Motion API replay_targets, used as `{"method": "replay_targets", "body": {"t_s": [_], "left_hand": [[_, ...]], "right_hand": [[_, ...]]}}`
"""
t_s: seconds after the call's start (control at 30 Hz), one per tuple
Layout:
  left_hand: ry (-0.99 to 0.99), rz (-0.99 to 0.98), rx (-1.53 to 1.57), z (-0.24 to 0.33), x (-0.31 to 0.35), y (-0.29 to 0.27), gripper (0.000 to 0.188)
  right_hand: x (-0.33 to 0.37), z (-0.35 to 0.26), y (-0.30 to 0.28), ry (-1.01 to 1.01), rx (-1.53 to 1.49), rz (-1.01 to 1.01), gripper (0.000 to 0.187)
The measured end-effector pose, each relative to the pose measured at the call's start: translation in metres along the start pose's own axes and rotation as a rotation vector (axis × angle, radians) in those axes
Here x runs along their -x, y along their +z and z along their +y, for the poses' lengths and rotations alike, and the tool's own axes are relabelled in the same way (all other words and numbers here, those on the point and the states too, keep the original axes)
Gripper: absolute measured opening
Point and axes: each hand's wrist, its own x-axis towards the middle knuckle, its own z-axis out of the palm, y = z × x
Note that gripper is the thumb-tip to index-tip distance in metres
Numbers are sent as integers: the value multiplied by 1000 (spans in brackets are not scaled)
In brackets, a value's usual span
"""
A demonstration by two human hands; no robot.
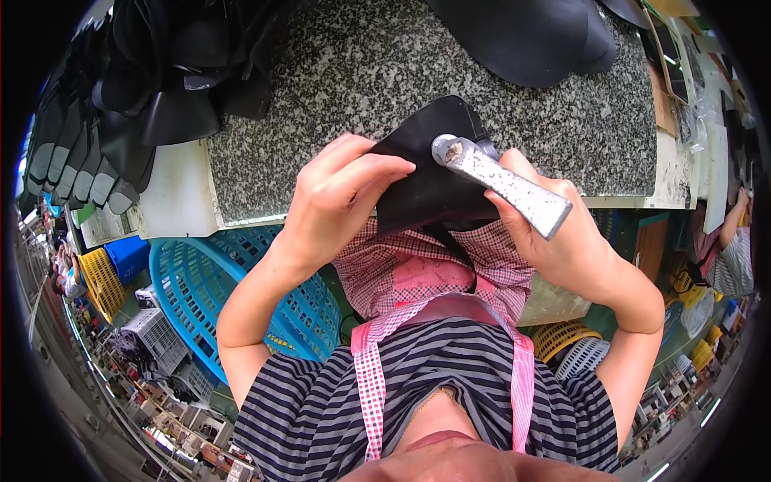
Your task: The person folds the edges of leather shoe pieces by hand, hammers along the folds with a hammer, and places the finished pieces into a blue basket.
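head-worn fisheye | above, close | facing down | black-and-white speckled stone tabletop (345, 68) upper centre | wearer's navy-and-grey striped shirt (317, 394) lower centre

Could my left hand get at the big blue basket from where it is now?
Probably yes: the blue basket sits low, by the left forearm. But the left hand holds the black piece, so it would likely have to let go first.
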Motion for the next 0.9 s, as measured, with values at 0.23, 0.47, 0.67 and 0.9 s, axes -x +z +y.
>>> {"method": "replay_targets", "body": {"t_s": [0.23,0.47,0.67,0.9], "left_hand": [[-13,72,2,-1,0,3,24],[-174,-45,64,9,-14,-8,22],[-210,-79,64,10,-14,-13,21],[-184,-56,74,11,-13,-9,22]], "right_hand": [[1,-1,-1,-14,11,15,22],[-4,-5,-16,-10,63,-47,27],[0,-14,-9,-270,68,140,19],[-9,-18,-26,-212,163,78,30]]}}
